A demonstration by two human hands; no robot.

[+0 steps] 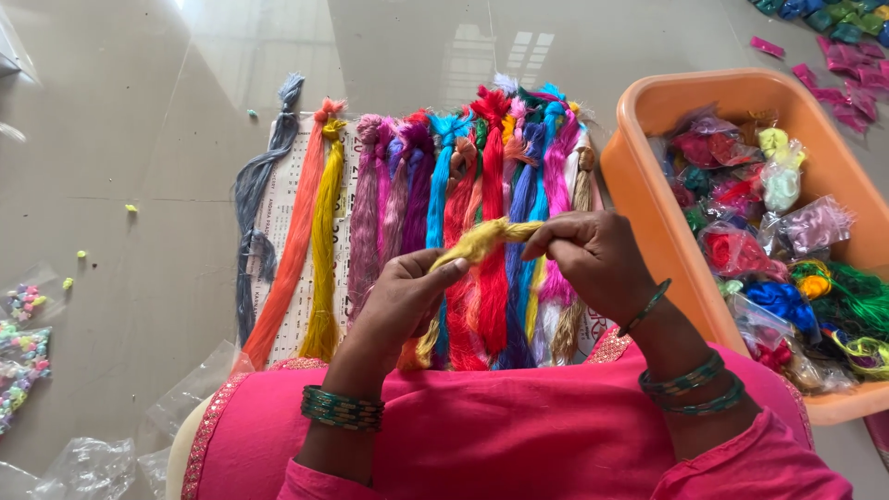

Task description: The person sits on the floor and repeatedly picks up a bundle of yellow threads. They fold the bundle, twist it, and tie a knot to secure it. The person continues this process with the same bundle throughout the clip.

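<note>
A glossy floor [167, 185] carries a row of skeins [444, 231]; above them the left hand [403, 301] and right hand [593, 259] pinch a yellow skein [482, 241]; right of it sits an orange tub [648, 204].

home craft spot, tiled floor [167, 167], thread skeins [435, 213]

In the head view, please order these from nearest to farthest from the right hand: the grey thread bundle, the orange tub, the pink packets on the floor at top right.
From the right hand:
1. The orange tub, just to its right.
2. The pink packets, far at top right.
3. The grey thread bundle, at the left end of the row.
</note>
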